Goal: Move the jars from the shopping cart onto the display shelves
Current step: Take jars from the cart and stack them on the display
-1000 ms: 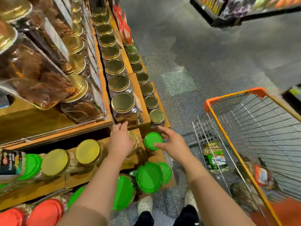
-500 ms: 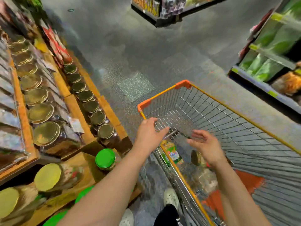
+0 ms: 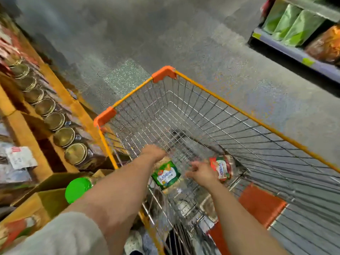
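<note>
two labelled jars (image 3: pixel 166 175) (image 3: pixel 223 169) in cart (image 3: pixel 202 87)

Your left hand (image 3: pixel 153 153) hides the green-labelled cashew jar's (image 3: pixel 166 176) top; your right hand's (image 3: pixel 201 173) fingers blur against the red-labelled jar (image 3: pixel 223 169).

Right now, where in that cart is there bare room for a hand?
The far half of the cart, toward its orange corners, shows only bare wire floor. The near end is crowded: the left hand sits at the cashew jar, and the right hand reaches beside the red-labelled jar.
</note>
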Demonstrator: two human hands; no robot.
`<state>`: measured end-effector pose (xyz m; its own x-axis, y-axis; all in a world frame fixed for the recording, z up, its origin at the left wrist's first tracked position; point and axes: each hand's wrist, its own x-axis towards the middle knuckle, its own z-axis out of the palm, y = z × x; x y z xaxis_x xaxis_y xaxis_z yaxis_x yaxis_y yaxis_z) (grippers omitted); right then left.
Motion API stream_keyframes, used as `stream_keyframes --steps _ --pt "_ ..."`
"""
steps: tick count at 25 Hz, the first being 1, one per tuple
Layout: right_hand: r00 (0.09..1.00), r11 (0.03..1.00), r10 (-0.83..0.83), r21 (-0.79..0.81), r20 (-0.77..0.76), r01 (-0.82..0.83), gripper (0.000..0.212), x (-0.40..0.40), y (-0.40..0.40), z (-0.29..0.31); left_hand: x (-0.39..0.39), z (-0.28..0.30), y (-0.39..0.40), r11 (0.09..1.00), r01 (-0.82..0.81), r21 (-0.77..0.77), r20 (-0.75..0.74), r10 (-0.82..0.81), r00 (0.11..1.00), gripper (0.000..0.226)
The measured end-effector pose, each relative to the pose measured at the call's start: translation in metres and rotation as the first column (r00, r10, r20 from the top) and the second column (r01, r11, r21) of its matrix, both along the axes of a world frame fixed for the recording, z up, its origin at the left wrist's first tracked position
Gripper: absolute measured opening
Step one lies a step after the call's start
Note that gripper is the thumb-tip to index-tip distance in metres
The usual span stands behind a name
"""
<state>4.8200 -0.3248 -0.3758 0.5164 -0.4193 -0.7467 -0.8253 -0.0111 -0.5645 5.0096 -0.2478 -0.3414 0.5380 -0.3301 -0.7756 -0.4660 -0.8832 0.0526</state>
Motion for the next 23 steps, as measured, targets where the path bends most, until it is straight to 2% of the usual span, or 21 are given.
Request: stream_keyframes --steps 3,6,7,8,11,16,19,23 --pt "0.995 0.996 0.068 0.055 -0.069 -0.064 0.058 0.006 0.0 -0.05 0.007 -0.052 -0.006 0.991 0.054 0.124 -0.011 -0.053 0.999 0.058" --pt "0.991 0.989 0.062 0.142 -0.116 -0.045 0.064 0.015 0.012 -0.091 0.009 -0.089 -0.005 0.981 -0.053 0.187 -0.049 0.064 0.997 0.056" --pt "0.992 0.985 0.067 0.167 -0.108 -0.049 0.066 0.019 0.016 -0.104 0.01 -0.1 -0.002 0.98 -0.041 0.193 -0.057 0.053 0.997 0.058" --pt "0.992 0.979 0.081 0.192 -0.093 -0.062 0.067 0.022 0.02 -0.116 0.012 -0.113 0.003 0.978 -0.031 0.204 -0.068 0.045 0.997 0.063" --pt "0.994 0.969 0.097 0.231 -0.053 -0.082 0.064 0.032 0.03 -0.138 0.016 -0.14 0.012 0.961 -0.173 0.216 -0.023 0.182 0.983 0.08" --pt "0.999 0.972 -0.021 0.234 -0.04 0.03 0.056 0.04 0.038 -0.144 0.016 -0.14 0.013 0.927 -0.344 0.146 -0.054 0.355 0.933 0.07" --pt "0.994 0.972 -0.097 0.213 -0.043 0.104 0.059 0.036 0.034 -0.134 0.013 -0.123 0.005 0.9 -0.426 0.091 -0.059 0.432 0.9 0.068" --pt "0.992 0.988 -0.129 0.087 -0.006 0.129 0.063 0.036 0.012 -0.083 0.02 -0.067 -0.019 0.923 -0.385 -0.023 -0.07 0.382 0.921 0.077"
